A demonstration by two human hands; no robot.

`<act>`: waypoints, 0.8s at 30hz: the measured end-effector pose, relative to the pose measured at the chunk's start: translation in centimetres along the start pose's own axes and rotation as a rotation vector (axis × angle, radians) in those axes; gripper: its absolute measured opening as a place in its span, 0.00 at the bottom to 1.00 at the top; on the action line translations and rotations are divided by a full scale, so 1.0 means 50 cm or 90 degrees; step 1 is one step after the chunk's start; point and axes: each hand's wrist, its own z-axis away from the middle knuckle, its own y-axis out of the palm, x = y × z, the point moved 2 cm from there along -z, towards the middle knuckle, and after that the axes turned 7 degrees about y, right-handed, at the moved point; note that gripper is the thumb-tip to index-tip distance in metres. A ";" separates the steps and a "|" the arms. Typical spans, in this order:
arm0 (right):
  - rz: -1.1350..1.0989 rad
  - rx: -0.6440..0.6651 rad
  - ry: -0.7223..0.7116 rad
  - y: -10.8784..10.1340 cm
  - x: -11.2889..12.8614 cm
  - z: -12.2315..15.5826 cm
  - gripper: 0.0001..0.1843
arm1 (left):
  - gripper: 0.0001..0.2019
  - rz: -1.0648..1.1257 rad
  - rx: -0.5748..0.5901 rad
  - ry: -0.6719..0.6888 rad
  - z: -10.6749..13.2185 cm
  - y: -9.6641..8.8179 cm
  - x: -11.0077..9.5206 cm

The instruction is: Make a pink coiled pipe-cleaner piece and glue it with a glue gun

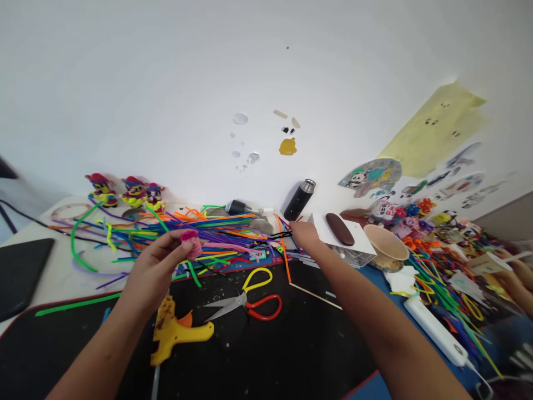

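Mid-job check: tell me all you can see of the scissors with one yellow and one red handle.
The scissors have silver-grey, metallic-looking blades, a yellow plastic-looking loop and a red one. They lie flat and open on the black mat, blades pointing left, loops right, yellow farther from the wearer. The nearer tip ends close by the yellow glue gun; contact is unclear. Neither the left hand nor right hand touches them.

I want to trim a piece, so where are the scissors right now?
In the head view, the scissors lie open below centre on the black mat, right of the yellow glue gun.
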 end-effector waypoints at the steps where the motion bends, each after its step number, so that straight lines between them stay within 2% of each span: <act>1: 0.007 0.003 -0.004 0.003 0.000 -0.003 0.20 | 0.22 -0.004 0.006 -0.001 0.000 0.000 0.002; 8: 0.019 0.009 -0.026 0.025 0.005 -0.016 0.20 | 0.22 -0.046 0.039 -0.001 -0.001 -0.001 0.017; 14: -0.009 -0.008 -0.027 0.023 0.007 -0.013 0.18 | 0.22 -0.090 0.062 0.030 0.001 -0.003 0.023; 18: -0.061 -0.045 -0.023 0.004 0.005 0.008 0.16 | 0.21 -0.100 0.072 0.038 0.002 -0.004 0.024; 21: -0.125 -0.104 -0.018 -0.023 0.006 0.030 0.16 | 0.21 -0.093 0.080 0.036 0.005 0.002 0.021; 24: -0.214 -0.170 -0.025 -0.055 0.015 0.054 0.17 | 0.22 -0.039 0.057 0.015 0.010 0.011 0.018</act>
